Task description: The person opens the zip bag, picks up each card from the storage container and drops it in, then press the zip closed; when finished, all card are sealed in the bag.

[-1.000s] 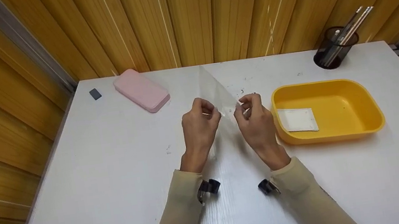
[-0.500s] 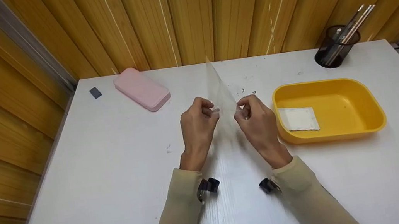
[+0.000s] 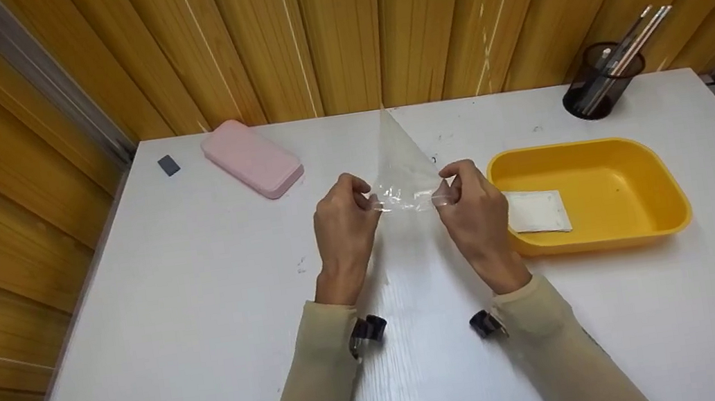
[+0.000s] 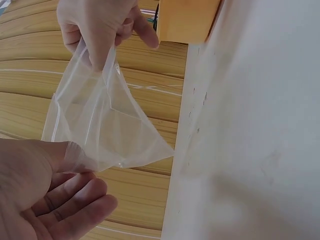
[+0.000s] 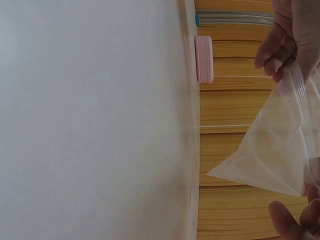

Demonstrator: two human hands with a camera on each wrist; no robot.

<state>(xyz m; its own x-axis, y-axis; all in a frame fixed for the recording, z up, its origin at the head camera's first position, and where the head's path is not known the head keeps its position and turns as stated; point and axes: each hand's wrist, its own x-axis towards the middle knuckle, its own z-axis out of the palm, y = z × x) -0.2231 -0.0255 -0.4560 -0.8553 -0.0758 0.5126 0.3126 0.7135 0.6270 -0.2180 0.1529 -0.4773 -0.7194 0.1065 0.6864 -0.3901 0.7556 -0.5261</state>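
Note:
A clear zip-top plastic bag (image 3: 403, 165) is stretched between both hands in the head view, its far end narrowing to a point. My left hand (image 3: 344, 230) pinches the left side of the bag's mouth between thumb and fingers. On the opposite side, my right hand (image 3: 477, 212) pinches the mouth's right edge. From the left wrist, the bag (image 4: 100, 120) looks see-through, with the wall visible behind it and nothing inside. The right wrist view shows the ribbed zip strip along the mouth of the bag (image 5: 272, 150), and its tapered corner hanging over the table.
Close to the right hand stands a yellow bin (image 3: 594, 192) with a white flat square packet (image 3: 537, 211) inside. A black mesh cup (image 3: 601, 82) of pencils is at the back right. At the back left lie a pink case (image 3: 252, 159) and a dark grey eraser-like block (image 3: 168, 165).
Both hands have moved apart, left hand leftward and right hand rightward. The bag has gone from a narrow, nearly edge-on shape to a wider spread, with its mouth pulled broader.

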